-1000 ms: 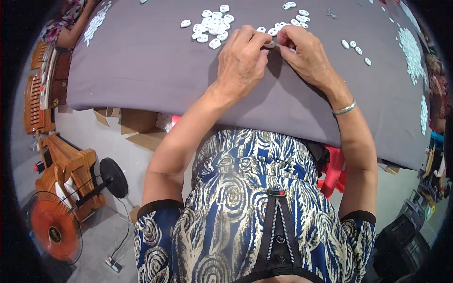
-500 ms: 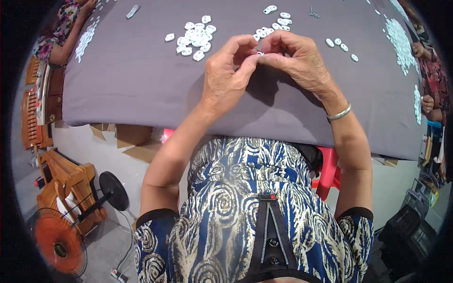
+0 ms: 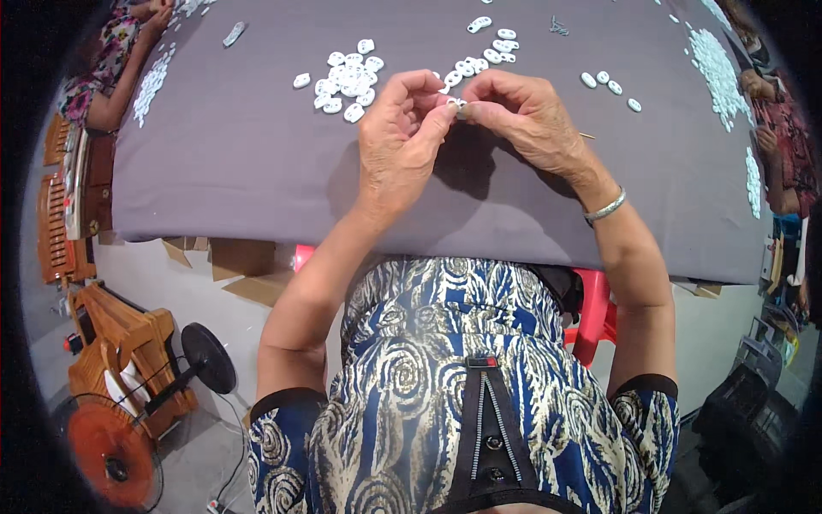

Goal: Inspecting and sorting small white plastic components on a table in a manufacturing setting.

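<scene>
My left hand (image 3: 396, 146) and my right hand (image 3: 533, 122) meet above the grey tablecloth, thumbs and fingertips pinched together. Between them is a small white piece (image 3: 460, 104), mostly covered by the fingertips; its exact kind cannot be made out. Just beyond my hands, a line of white oval plastic pieces (image 3: 491, 56) with dark marks or holes curves away. To the left of that lies a heaped cluster of similar oval pieces (image 3: 347, 79). A thin golden stick (image 3: 586, 134) shows beside my right wrist, partly hidden by it.
A few white ovals (image 3: 603, 77) lie to the right. Small grey metal parts (image 3: 558, 26) and a grey object (image 3: 234, 34) are farther back. Other people's arms (image 3: 110, 103) work at the table's sides near larger white piles (image 3: 717, 79). An orange fan (image 3: 110, 450) stands lower left.
My hands have shifted slightly left and nearer, still pinching the small white piece. The golden stick by my right wrist has come into sight. The whole view has moved a little.
</scene>
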The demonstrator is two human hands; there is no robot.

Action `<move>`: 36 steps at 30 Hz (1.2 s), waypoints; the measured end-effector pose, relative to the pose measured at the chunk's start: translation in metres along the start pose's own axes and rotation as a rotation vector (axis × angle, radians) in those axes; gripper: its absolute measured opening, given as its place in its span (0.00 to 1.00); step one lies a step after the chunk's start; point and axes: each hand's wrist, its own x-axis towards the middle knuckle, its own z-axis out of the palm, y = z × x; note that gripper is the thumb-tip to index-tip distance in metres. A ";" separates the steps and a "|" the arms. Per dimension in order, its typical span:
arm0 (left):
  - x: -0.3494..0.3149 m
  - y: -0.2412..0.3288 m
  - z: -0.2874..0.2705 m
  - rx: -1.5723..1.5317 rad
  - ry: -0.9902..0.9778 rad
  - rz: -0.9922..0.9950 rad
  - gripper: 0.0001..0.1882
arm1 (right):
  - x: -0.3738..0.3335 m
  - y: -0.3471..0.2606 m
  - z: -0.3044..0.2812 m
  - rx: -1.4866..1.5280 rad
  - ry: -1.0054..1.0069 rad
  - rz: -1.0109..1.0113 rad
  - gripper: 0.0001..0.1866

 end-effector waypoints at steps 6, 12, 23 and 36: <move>-0.001 0.001 0.001 -0.077 -0.054 -0.074 0.14 | -0.003 -0.003 -0.002 0.055 -0.015 0.035 0.05; 0.000 0.007 0.001 -0.089 -0.034 -0.094 0.14 | -0.001 -0.010 -0.002 0.020 -0.041 -0.011 0.04; 0.002 0.005 -0.002 -0.054 0.058 -0.135 0.14 | 0.016 0.021 -0.081 -0.352 0.649 -0.029 0.07; 0.005 -0.003 -0.006 -0.015 0.123 -0.220 0.12 | 0.056 0.063 -0.145 -0.814 0.541 0.049 0.10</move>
